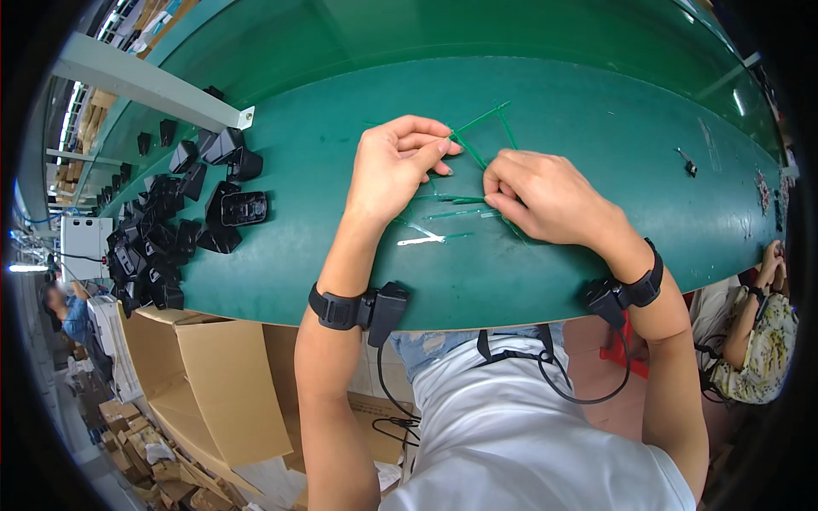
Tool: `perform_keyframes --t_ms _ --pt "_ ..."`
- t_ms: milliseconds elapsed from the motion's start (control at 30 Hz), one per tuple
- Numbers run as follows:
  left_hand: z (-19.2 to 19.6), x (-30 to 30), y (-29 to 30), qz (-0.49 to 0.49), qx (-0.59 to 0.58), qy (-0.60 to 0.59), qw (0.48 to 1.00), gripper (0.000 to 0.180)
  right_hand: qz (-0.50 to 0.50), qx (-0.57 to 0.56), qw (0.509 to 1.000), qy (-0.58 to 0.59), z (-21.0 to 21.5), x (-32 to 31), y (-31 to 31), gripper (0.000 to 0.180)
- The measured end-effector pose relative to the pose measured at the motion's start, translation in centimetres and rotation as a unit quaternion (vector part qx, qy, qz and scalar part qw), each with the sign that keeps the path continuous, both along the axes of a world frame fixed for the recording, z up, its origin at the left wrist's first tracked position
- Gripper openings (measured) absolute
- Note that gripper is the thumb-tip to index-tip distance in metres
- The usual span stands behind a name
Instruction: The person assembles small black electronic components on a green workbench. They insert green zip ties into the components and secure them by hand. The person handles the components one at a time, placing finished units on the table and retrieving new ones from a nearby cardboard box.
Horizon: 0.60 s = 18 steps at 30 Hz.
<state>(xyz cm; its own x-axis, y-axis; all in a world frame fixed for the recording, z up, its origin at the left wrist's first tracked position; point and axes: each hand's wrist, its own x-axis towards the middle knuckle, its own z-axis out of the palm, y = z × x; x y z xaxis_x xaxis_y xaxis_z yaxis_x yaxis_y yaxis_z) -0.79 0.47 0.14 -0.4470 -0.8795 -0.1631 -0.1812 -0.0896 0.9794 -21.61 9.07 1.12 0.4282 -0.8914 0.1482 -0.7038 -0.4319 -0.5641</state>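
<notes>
Broadly, the green worktable [503,289] fills the middle. Below its left edge stands an open cardboard box [226,387]; any lettering on the cardboard is too small to make out. Black plastic housings [247,207] lie heaped on the table's left end.

Both forearms reach up from the lower edge, each wearing a black wrist strap. The right hand [550,194] slants in from the right, back upward, fingers curled, thumb and forefinger drawn nearly together on the thin green strip [469,152]. The left hand [394,162] points up and right, its thumb and forefinger pinched with hardly any gap on the strip's upper end.

That strip sits between the two sets of fingertips, above the table's middle, its long axis sloping from upper left to lower right. Beyond the left fingertips, another green piece [482,116] angles up and right. Nearer the body lie loose slivers [422,240], pale and green.
</notes>
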Motion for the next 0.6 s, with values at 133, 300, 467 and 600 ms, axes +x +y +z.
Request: perform_keyframes --t_ms 133,300,467,600 --pt "-0.2 0.0 0.0 0.000 0.001 0.007 1.000 0.021 -0.030 -0.025 0.999 -0.026 0.8 -0.5 -0.2 0.011" --pt "-0.2 0.0 0.0 -0.002 0.002 0.012 1.000 0.021 -0.034 0.009 0.999 -0.022 2.1 -2.5 -0.8 0.011" --pt "0.0 0.0 0.1 0.000 0.003 0.009 1.000 0.021 -0.061 0.030 0.996 -0.061 3.3 -3.5 -1.3 0.014" --pt "0.1 -0.1 0.1 -0.001 0.002 0.007 1.000 0.021 -0.050 0.056 0.996 -0.042 3.7 -4.7 -1.6 0.011"
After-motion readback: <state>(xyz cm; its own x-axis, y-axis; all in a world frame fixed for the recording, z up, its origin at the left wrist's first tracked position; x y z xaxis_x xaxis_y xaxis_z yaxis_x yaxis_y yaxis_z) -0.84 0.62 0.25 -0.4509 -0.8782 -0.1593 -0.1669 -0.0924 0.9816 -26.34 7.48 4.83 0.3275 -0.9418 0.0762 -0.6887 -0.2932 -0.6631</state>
